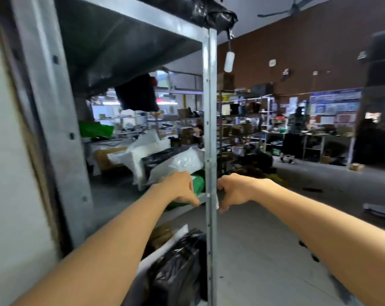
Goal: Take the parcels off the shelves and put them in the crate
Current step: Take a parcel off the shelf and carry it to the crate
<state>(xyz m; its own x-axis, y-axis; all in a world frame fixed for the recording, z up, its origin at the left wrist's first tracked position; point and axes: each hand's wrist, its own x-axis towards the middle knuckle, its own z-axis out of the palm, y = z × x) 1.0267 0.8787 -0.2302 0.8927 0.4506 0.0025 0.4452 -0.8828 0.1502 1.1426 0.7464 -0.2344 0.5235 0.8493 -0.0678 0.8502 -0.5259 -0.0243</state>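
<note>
Green poly mailer (pixel 198 183) is the nearest parcel, on the shelf just past my left hand (pixel 178 189) and tight against the steel upright (pixel 210 129). A white bubble mailer (pixel 182 162) leans over it, with a black bag (pixel 158 157) further beyond. All of them look soft, light and slick, with floppy film and no rigid edges, so I'd expect them to sag and slide. Best to grab a bunched corner or a full edge, not a flat face. Pulling green first will likely drag the white one along.

My left arm reaches forward, back of the hand up, fingers curled down over the shelf lip (pixel 202 198) at the green parcel's near edge. I cannot tell whether they have film pinched or only rest there. My right hand (pixel 233 191) sits across the upright from the left, outside the bay, wrist bent, fingers and thumb curled toward the post. Nothing shows in it, and contact with the post is unclear. A black wrapped parcel (pixel 178 268) sits below my left forearm, one shelf down. The crate is not in view.
</note>
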